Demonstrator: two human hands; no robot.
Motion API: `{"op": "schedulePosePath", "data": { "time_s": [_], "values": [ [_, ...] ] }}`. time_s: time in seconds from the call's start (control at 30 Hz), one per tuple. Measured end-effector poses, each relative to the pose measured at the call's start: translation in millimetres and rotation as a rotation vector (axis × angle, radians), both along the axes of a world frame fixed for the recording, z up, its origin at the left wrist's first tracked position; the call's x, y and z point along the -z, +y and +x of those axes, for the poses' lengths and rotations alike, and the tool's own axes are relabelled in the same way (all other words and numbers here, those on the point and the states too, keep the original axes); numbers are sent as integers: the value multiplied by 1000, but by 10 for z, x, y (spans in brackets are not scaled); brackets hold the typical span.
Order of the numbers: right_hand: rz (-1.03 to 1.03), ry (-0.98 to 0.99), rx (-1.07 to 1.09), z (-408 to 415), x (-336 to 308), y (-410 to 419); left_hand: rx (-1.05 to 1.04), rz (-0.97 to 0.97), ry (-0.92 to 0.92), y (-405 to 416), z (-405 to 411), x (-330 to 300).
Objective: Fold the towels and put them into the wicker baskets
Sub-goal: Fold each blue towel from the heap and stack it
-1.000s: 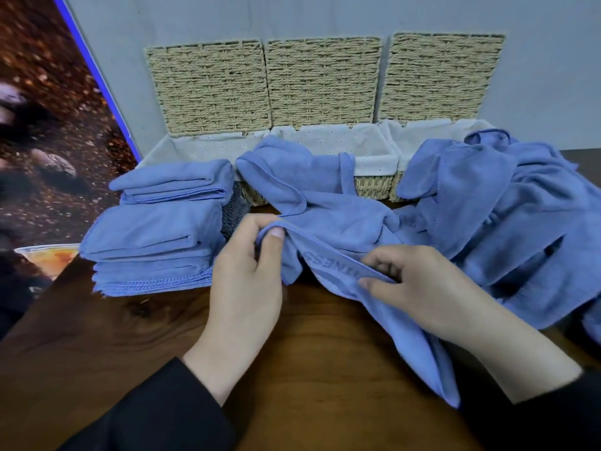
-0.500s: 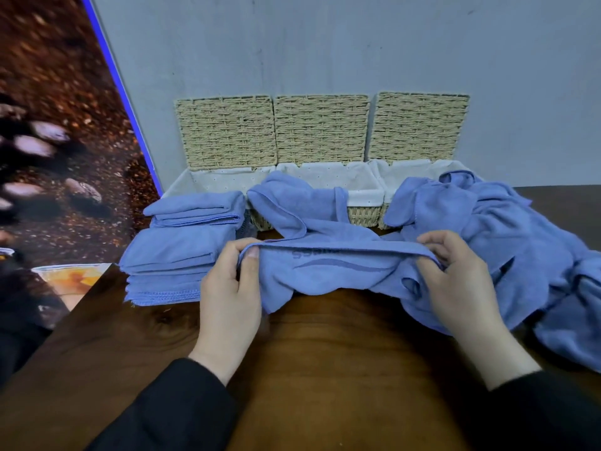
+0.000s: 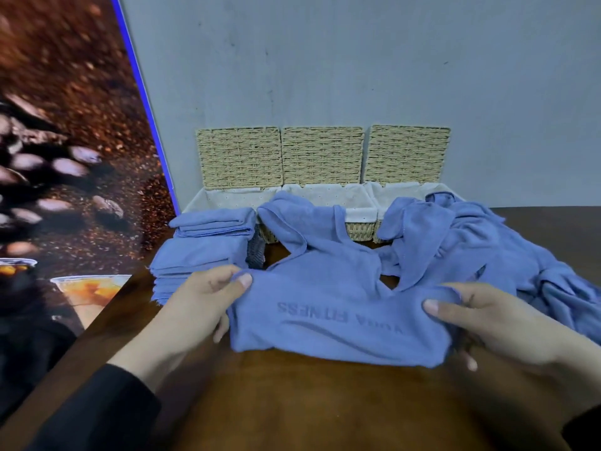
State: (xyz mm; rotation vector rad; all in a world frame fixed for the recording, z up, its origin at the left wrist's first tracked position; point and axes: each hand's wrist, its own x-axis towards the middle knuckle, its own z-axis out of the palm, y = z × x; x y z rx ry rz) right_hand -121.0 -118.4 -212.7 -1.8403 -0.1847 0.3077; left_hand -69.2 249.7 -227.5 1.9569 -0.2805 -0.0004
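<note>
Stretching towel (image 3: 331,317) between both hands' fingers (image 3: 242,281)

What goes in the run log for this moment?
step: spreading blue towel | left hand: pinching its left edge | right hand: pinching its right edge | wicker baskets: open

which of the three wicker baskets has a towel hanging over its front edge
The middle basket: a blue towel drapes over its front rim. The others' rims show only white liner.
</note>
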Motion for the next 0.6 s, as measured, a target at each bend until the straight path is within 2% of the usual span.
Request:
{"op": "schedulePosePath", "data": {
  "time_s": [0.1,0.17,0.23,0.27,0.33,0.4,0.47,0.53,0.6],
  "values": [
    [-131,177,-134,9,-47,-56,192,202,241,148,-55,-87],
    [-180,235,-141,48,-89,-8,178,282,286,146,-52,-122],
    [-205,175,-15,169,-115,46,56,264,256,36,18,-157],
    [-207,103,72,257,-153,67,-24,201,237,-45,76,-207],
    [-154,-170,299,476,-280,132,-119,-31,179,-205,248,-393],
    [-40,-508,509,602,-546,196,-140,-328,-17,-323,413,-691],
    [37,-779,610,637,-872,237,-128,-514,-284,-347,477,-1039],
    [-2,-888,576,520,-982,216,-114,-555,-456,-281,411,-1210],
    [-197,-923,484,327,-852,169,-118,-418,-544,-150,284,-1106]
  ]
}}
